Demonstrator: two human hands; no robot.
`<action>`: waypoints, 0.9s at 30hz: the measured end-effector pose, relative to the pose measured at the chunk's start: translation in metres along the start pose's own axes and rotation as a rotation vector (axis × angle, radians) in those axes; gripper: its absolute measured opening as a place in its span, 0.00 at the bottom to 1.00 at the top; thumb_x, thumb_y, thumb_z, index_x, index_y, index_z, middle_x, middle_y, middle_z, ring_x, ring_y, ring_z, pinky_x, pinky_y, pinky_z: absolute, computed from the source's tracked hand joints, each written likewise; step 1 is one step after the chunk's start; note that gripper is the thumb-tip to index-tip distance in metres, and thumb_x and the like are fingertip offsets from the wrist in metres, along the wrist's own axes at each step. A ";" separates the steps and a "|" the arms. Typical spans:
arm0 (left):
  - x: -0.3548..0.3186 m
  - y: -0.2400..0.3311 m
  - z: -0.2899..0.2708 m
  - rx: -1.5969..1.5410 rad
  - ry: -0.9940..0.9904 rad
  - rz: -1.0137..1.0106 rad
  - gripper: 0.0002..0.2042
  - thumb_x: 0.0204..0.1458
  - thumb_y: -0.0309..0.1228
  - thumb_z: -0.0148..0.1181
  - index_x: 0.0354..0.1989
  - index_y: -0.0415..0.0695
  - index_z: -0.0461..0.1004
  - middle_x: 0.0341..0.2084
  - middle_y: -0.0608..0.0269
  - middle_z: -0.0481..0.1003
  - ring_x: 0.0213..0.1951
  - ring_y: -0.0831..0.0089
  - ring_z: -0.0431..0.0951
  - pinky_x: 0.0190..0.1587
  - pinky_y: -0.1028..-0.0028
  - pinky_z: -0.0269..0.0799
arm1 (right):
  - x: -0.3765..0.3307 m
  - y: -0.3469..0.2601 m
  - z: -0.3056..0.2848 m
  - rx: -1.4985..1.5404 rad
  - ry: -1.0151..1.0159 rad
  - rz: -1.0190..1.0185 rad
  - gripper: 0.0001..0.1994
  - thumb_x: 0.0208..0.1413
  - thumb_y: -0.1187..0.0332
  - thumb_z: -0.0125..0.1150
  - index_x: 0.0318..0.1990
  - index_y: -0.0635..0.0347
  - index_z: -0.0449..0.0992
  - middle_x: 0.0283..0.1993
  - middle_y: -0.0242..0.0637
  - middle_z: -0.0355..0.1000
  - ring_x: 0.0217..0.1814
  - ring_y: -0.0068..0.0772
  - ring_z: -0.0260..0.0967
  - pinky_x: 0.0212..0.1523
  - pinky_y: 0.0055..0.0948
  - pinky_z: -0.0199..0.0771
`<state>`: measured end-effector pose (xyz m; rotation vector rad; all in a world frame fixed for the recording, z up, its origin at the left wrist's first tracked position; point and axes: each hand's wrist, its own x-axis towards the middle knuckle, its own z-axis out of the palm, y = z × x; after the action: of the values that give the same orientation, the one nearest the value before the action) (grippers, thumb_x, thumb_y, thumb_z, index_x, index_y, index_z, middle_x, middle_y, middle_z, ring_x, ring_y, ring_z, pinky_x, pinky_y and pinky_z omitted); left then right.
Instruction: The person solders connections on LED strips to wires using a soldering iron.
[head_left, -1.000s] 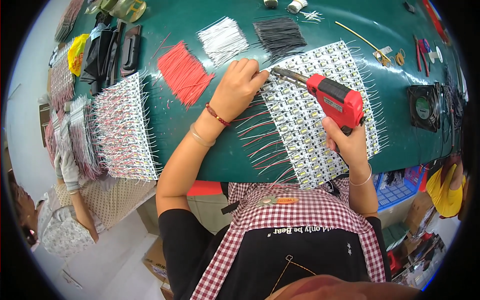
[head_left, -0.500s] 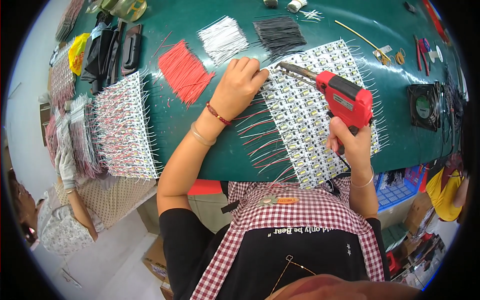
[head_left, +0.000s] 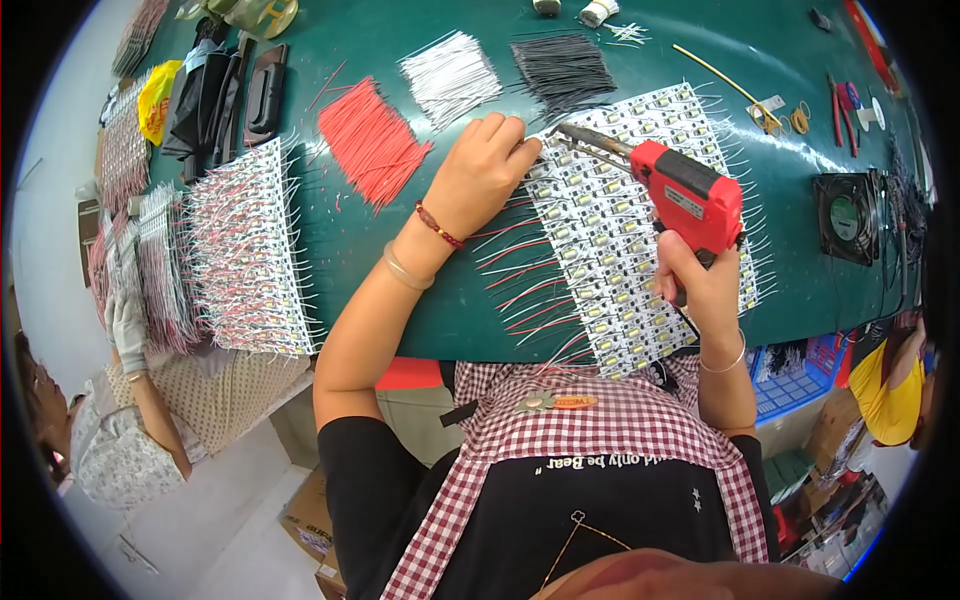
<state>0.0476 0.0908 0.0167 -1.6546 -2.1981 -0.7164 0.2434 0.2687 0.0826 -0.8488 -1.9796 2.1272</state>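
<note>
My right hand is wrapped round the handle of a red and black soldering gun. The gun's tip points left and lies over the upper left corner of a panel of white LED circuit boards. Close by that tip, my left hand is closed in a pinch at the panel's corner; whatever sits between thumb and fingers is hidden. Red and white wires stick out along the panel's left edge, and short white wires line its right edge.
Piles of red wires, white wires and black wires lie beyond my left hand. A wired panel is at left, near a co-worker's gloved hand. A fan, pliers and a yellow stick lie right.
The view has shifted very slightly. Both my hands and the soldering gun keep their places at the panel's corner. The co-worker's gloved hand has moved a little.
</note>
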 end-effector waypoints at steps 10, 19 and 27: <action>0.003 -0.001 -0.002 0.128 -0.026 0.059 0.10 0.40 0.21 0.54 0.33 0.43 0.75 0.26 0.64 0.66 0.31 0.68 0.68 0.35 0.71 0.64 | -0.019 -0.018 -0.020 0.087 -0.013 -0.059 0.18 0.59 0.67 0.54 0.50 0.73 0.66 0.18 0.35 0.64 0.11 0.21 0.60 0.18 0.24 0.70; -0.005 0.016 -0.001 0.006 -0.029 0.028 0.08 0.42 0.21 0.56 0.33 0.41 0.74 0.24 0.62 0.63 0.29 0.66 0.66 0.32 0.70 0.63 | -0.017 -0.007 -0.018 0.126 -0.054 0.031 0.07 0.57 0.72 0.55 0.37 0.69 0.70 0.17 0.32 0.66 0.12 0.19 0.62 0.16 0.21 0.68; -0.006 0.019 -0.001 0.021 -0.076 0.011 0.08 0.43 0.22 0.54 0.33 0.38 0.72 0.25 0.61 0.62 0.30 0.67 0.65 0.34 0.70 0.63 | -0.013 -0.001 -0.012 0.033 -0.041 0.053 0.07 0.55 0.70 0.59 0.33 0.66 0.71 0.15 0.28 0.66 0.11 0.16 0.61 0.13 0.18 0.63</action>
<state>0.0670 0.0896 0.0184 -1.7094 -2.2379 -0.6354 0.2596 0.2742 0.0881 -0.8686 -1.9574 2.2172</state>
